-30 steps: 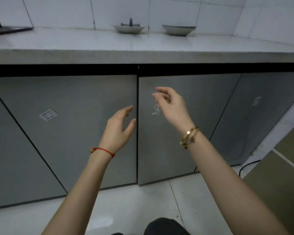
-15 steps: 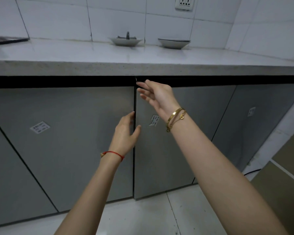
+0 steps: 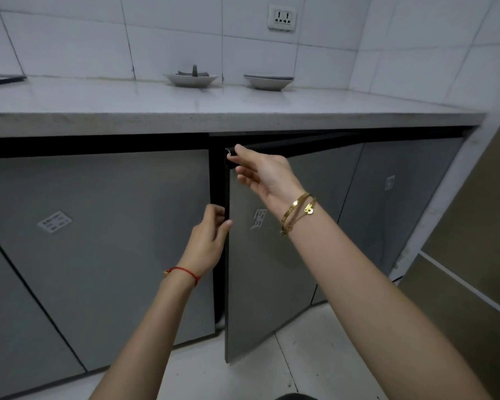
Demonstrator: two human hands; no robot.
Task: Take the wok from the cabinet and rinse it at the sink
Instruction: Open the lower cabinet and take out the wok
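**Wok not in sight; cabinet door part open**

Wok cannot be seen anywhere; the dark gap behind the door shows nothing of it. The right hand [image 3: 264, 173] grasps the top corner of the cabinet door [image 3: 260, 284], fingers curled over its edge. The left hand [image 3: 210, 241], at 7 o'clock from the right, pinches the same door's free vertical edge lower down. The door stands ajar, swung outward. At 12 o'clock, two shallow bowls [image 3: 190, 78] [image 3: 268, 81] sit on the surface [image 3: 98, 102] by the tiled wall; a socket [image 3: 282, 18] is mounted above.
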